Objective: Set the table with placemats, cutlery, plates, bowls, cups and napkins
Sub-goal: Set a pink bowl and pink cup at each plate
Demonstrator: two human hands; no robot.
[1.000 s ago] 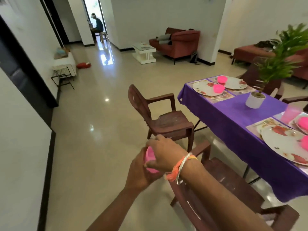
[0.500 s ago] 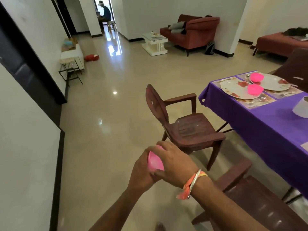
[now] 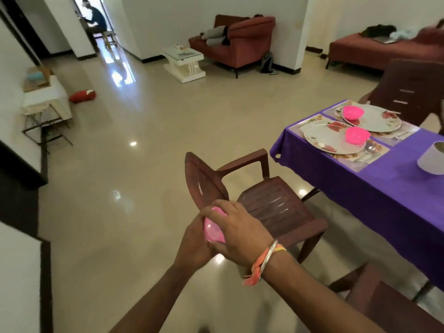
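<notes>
Both of my hands hold a pink plastic cup [image 3: 212,230] in front of me, above the floor. My left hand [image 3: 192,243] cups it from below and the left. My right hand [image 3: 236,227], with an orange thread and bangle at the wrist, wraps over its top and right side. To the right stands the table under a purple cloth [image 3: 374,186]. Its far end carries two floral plates [image 3: 324,138] [image 3: 379,121] on placemats, each with a pink bowl [image 3: 356,135] [image 3: 353,112]. Cutlery [image 3: 368,150] lies beside the nearer plate.
A brown plastic chair [image 3: 262,203] stands between me and the table, another chair [image 3: 384,301] at bottom right, a third [image 3: 413,92] at the table's far end. A white pot [image 3: 431,158] sits on the cloth. Sofas, a white side table and a seated person are far back.
My view has moved forward and turned left, so the near place settings and the plant have left the frame. Both hands keep holding the pink cup in much the same way.
</notes>
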